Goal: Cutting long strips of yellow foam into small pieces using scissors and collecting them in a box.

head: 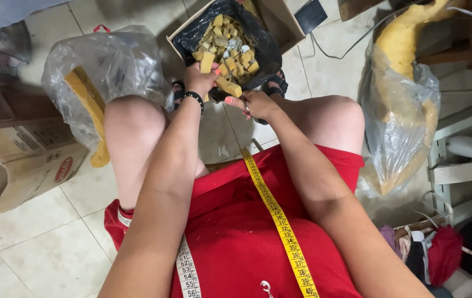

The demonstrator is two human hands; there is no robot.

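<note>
Nearest to the camera lies a yellow measuring tape (277, 221), hanging over the red garment (236, 232) that covers the person's lap. Both forearms stretch forward between the bare knees, over the tiled floor (42, 243).

The left hand (199, 79), with a dark bracelet at the wrist, has its fingers closed around a strip of yellow foam (207, 62), which stands up out of the fist. The right hand (258, 104) is just beside it, with the fingers curled on what seems to be a pair of scissors (246, 107); only a small grey part shows, so I cannot be sure of it. A longer piece of foam (228, 86) lies between the two hands, touching both.

Right behind the hands stands a cardboard box (280, 19) lined with a black bag (263, 49) and partly filled with small foam cubes (230, 44). From this I judge that the step in hand is the cutting of the strip into small pieces above the box. The next cut asks the left hand to push the strip forward a little and keep it over the opening, so that the piece falls inside and not on the floor.

On both sides stand clear plastic bags: the left bag (120, 55) and the right bag (407, 110) hold more long foam.
</note>
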